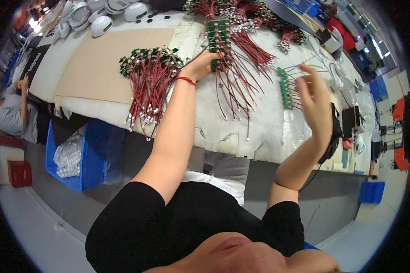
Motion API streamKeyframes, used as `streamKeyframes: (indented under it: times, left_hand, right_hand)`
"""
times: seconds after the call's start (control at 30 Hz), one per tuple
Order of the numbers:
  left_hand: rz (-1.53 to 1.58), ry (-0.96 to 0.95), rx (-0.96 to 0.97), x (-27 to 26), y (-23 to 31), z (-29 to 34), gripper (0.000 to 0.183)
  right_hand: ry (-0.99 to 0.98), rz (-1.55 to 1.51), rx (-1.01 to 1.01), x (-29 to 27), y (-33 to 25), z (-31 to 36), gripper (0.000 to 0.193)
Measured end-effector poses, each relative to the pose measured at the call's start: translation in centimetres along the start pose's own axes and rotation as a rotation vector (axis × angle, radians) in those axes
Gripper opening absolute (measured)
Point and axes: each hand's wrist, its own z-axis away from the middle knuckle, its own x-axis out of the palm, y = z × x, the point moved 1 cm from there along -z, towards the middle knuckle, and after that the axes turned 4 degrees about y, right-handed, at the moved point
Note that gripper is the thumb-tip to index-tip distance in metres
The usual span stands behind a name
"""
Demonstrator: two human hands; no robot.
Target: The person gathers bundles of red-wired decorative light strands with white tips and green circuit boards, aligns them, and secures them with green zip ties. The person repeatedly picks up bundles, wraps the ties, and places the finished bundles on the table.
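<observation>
Left hand grips wired panel by left edge, right hand spread beside green strip

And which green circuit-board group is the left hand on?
The dark-green panel in the middle: the left hand is on its left edge. The lighter green strip lies farther right, near the right hand; the red-wired bunch lies left.

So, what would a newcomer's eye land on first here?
Probably the big bunch of red wires spread on the table, left of the middle. Next, the strip of green boards near the top centre, held by the left hand. White domed shells crowd the table's far left part.
</observation>
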Motion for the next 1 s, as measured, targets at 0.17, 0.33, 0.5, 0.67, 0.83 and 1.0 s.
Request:
streamKeyframes:
  times: [0.17, 0.33, 0.5, 0.67, 0.83, 1.0]
  left_hand:
    - [-0.021, -0.061, -0.115, 1.3, 0.8, 0.7, 0.017]
    - [-0.034, -0.113, -0.184, 1.0, 0.6, 0.8, 0.019]
    - [-0.123, -0.229, -0.204, 2.8, 0.3, 1.0, 0.022]
    - [-0.155, -0.383, -0.264, 5.0, -0.6, 1.5, 0.020]
    - [-0.274, -0.482, -0.415, 5.3, -1.0, 2.0, 0.026]
    - [-0.371, -0.397, -0.262, 5.7, 0.4, 3.3, 0.044]
  right_hand:
    - [-0.372, -0.086, -0.109, 10.8, 9.5, -3.5, 0.028]
    - [-0.440, -0.071, -0.358, 17.0, 11.4, -4.5, 0.025]
    - [-0.271, -0.328, -0.038, 15.9, 12.5, -4.4, 0.019]
    - [-0.146, -1.275, 0.253, 12.9, 11.6, -4.6, 0.026]
    - [-0.260, -1.539, 0.503, 13.3, 11.5, -5.0, 0.031]
    - [-0.186, -1.318, 0.445, 13.9, 11.1, -5.1, 0.027]
